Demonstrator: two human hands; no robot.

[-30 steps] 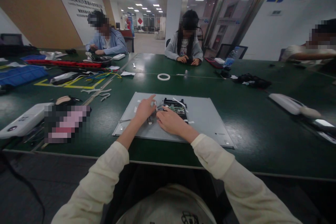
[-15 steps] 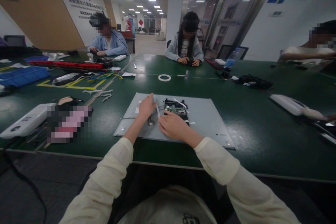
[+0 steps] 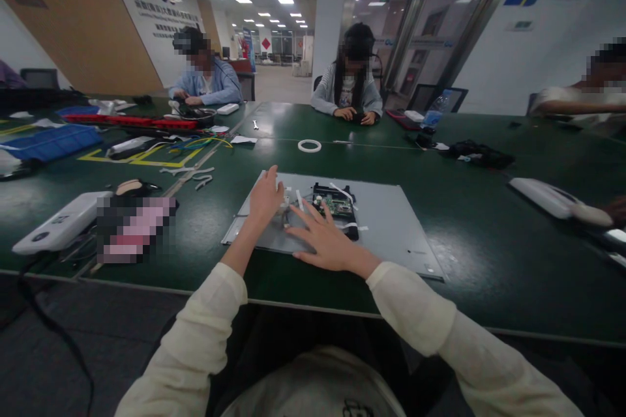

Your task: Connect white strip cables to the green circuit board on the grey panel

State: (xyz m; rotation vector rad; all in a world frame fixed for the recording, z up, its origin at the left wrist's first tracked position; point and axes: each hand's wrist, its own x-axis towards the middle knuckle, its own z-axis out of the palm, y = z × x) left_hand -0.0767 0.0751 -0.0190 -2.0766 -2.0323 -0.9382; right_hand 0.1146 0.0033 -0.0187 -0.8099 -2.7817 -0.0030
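Right hand (image 3: 325,241) has spread its fingers wide, holding nothing, over the grey panel (image 3: 386,228); left hand (image 3: 265,201) has shifted leftward, partly curled, its hold unclear.

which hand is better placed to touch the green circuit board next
Probably the right hand: its spread fingers appear at the left edge of the circuit board, while the left hand is farther off, over the left side of the gray panel.

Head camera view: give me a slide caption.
Left hand and right hand over a grey panel bearing a circuit board, green table beneath.
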